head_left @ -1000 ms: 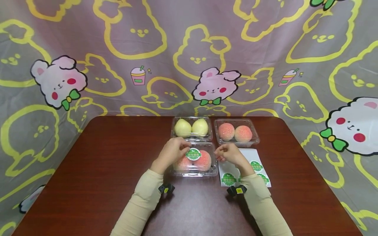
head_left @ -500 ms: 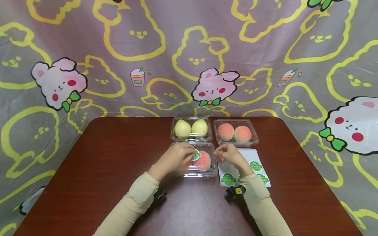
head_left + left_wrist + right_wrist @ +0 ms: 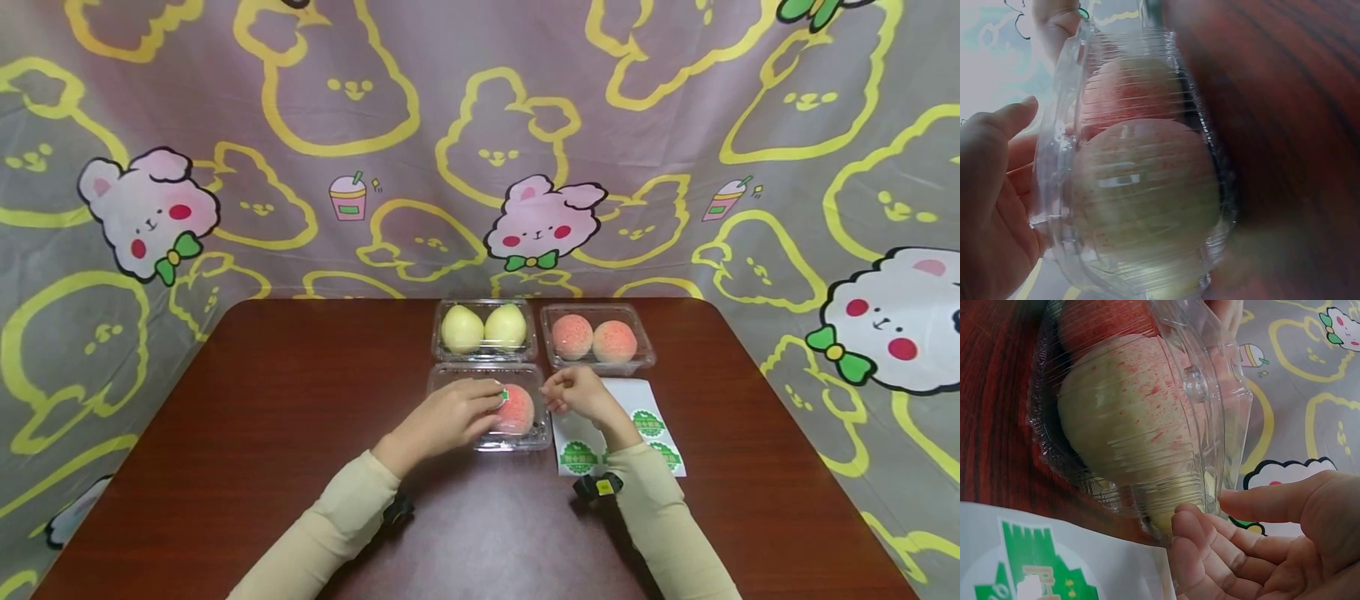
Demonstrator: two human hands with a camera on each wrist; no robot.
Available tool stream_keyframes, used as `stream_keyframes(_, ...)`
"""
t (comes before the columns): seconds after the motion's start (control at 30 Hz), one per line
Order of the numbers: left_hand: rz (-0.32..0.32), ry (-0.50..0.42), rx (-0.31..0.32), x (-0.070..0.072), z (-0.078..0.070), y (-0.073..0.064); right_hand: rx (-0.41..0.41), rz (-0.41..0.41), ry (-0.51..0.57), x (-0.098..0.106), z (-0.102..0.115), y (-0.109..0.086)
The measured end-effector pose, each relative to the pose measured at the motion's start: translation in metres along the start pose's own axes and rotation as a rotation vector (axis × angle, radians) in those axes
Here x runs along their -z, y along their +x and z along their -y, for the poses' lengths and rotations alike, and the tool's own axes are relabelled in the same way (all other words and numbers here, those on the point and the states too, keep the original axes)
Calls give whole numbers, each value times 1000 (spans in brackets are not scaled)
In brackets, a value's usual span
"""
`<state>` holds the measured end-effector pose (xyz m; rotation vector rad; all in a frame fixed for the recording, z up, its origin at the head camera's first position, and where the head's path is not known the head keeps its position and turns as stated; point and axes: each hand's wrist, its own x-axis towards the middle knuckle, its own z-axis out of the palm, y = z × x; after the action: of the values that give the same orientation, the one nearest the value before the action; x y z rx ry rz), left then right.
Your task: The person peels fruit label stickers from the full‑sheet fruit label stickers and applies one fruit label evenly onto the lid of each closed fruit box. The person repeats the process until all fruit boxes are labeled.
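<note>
A clear plastic clamshell box (image 3: 534, 375) with two red-and-cream peaches (image 3: 517, 408) stands at the middle of the table. My left hand (image 3: 448, 417) lies over the left part of its lid, fingers fairly straight, covering one peach and most of a round green-and-white sticker (image 3: 506, 397). In the left wrist view, thumb and palm (image 3: 991, 194) show beside the lid's edge. At the box's right side is my right hand (image 3: 587, 396), fingers loosely bent, nothing visible between them. The right wrist view has those fingertips (image 3: 1186, 519) close to the box's corner and the sticker sheet.
The white sticker sheet (image 3: 628, 393) with green round stickers lies under and beside my right hand. Behind are a clear box of two pale yellow fruits (image 3: 483, 327) and another box of two peaches (image 3: 595, 340). A cartoon-print curtain (image 3: 420, 275) surrounds the table.
My left hand has gone from pinching the sticker's left edge to lying over it, fingers sliding right and down across the lid. My right hand has stayed nearly still.
</note>
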<state>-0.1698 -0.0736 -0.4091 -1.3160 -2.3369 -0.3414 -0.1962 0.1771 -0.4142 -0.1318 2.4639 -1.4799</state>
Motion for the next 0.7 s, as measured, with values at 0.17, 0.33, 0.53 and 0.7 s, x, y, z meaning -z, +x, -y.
stream_keyframes(0.17,-14,-16,6,-3,2,-2,-4,3,2,0,1,-1)
stream_keyframes(0.33,32,-17,89,1,3,-3,-3,3,-9,1,2,-2)
stream_keyframes(0.53,50,-6,88,1,-1,-5,-3,7,-7,1,1,-1)
stream_keyframes(0.7,44,15,39,-1,-5,-7,-1,10,2,1,1,-1)
